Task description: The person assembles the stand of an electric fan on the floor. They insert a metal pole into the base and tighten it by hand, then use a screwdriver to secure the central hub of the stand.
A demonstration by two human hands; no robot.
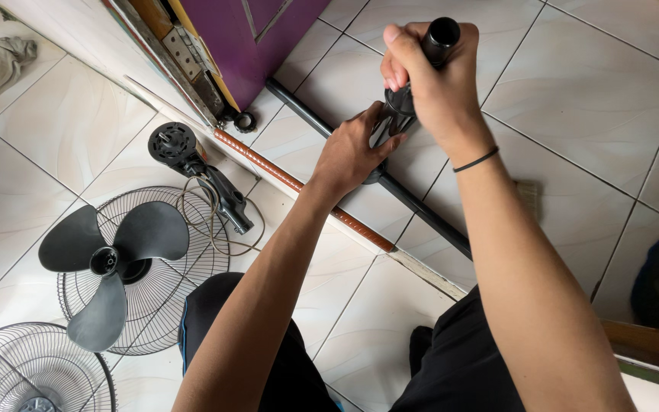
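Black fan pole [440,34] — glossy, tubular — gripped by right hand [429,84]; left hand [352,149] clasps its collar [392,114].

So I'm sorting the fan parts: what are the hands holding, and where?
Both grip the black stand pole: the right hand around its top end, the left hand on the collar just below.

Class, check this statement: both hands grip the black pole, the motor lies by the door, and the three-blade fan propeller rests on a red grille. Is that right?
One detail is wrong: the grille under the propeller is grey-black wire, not red. The head view shows it. The rest stands: the left hand and right hand grip the black pole, and the motor lies by the door.
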